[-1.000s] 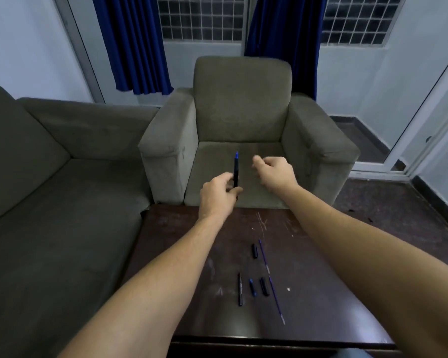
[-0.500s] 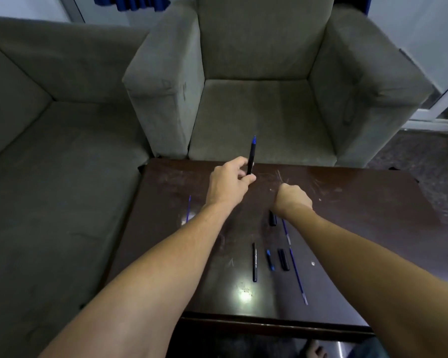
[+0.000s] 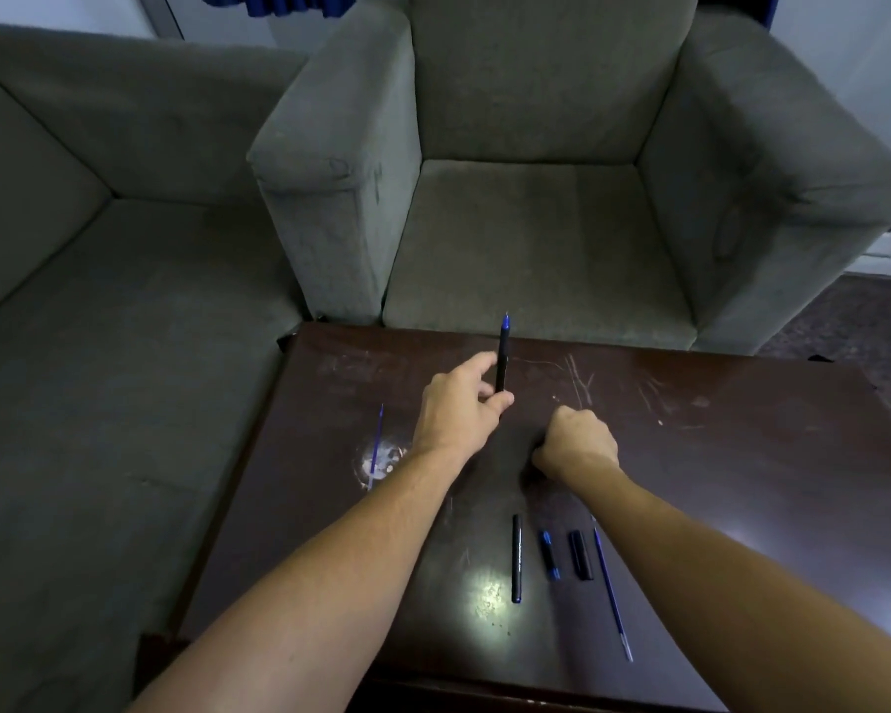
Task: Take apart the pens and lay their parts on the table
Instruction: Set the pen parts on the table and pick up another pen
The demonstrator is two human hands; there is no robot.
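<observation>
Left hand (image 3: 459, 409) gripping upright pen (image 3: 502, 358), barrel (image 3: 516, 558) lettering unreadable

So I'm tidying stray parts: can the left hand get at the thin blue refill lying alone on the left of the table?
Probably not yet: the path to the thin blue refill looks clear, but the left hand has its grip on the black pen.
</observation>
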